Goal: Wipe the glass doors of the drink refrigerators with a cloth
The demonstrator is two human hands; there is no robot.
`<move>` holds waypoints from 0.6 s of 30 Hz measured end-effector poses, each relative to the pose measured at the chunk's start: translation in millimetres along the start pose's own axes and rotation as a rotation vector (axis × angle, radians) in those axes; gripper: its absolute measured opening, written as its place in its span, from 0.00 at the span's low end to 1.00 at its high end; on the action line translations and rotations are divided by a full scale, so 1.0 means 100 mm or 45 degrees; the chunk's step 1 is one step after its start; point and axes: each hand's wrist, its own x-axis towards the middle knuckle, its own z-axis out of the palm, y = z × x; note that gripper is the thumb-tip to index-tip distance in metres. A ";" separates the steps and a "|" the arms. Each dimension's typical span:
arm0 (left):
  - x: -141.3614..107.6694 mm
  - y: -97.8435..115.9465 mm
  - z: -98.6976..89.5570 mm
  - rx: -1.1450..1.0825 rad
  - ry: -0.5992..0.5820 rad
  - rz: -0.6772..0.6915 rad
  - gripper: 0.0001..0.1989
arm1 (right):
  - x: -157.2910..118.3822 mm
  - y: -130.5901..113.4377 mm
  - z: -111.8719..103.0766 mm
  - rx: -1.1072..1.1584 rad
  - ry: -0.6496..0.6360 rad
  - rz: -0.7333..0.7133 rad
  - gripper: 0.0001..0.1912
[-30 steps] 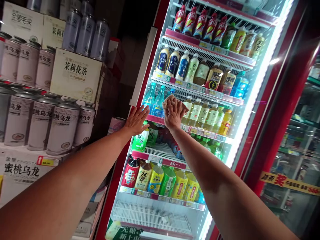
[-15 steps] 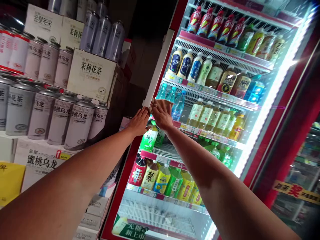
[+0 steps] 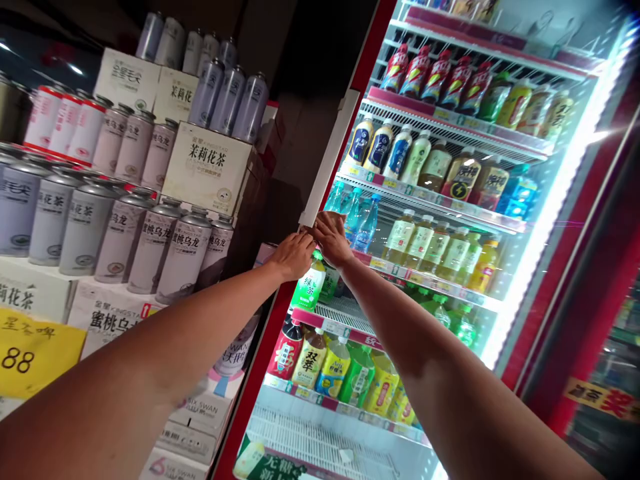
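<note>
A tall red-framed drinks fridge (image 3: 256, 417) has a glass door with a long pale handle (image 3: 331, 157). Just below the handle's lower end, my left hand (image 3: 295, 256) has its fingers bent over the door's edge. My right hand (image 3: 332, 240) lies against the glass beside it, fingers stretched out, with a reflection above it. The two hands are close together, and their fingertips are partly hidden. Behind the glass, right under my hands, stands a green tea bottle (image 3: 310, 285). Clear blue-capped bottles (image 3: 367, 223) are on the shelf to the right.
To the left, silver and pink cans (image 3: 185, 257) stand on stacked cartons (image 3: 207, 170). A yellow price sign (image 3: 37, 353) hangs low at the left. More bottles (image 3: 345, 370) fill the fridge's shelves. Another red frame (image 3: 580, 347) rises at the right edge.
The view has shifted, so the shelves and cans appear lower and farther right. Both hands remain at the door's edge. My left hand's fingers look more bent.
</note>
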 end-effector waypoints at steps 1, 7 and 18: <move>0.00 0.01 0.00 -0.007 -0.015 0.005 0.18 | -0.03 0.02 -0.01 -0.011 -0.029 -0.056 0.31; 0.05 0.10 0.07 -0.094 0.075 -0.009 0.27 | 0.01 0.05 -0.11 0.056 0.119 0.379 0.30; 0.38 0.21 0.51 -0.278 0.373 -0.007 0.40 | -0.42 0.61 -0.22 -0.015 0.297 0.639 0.29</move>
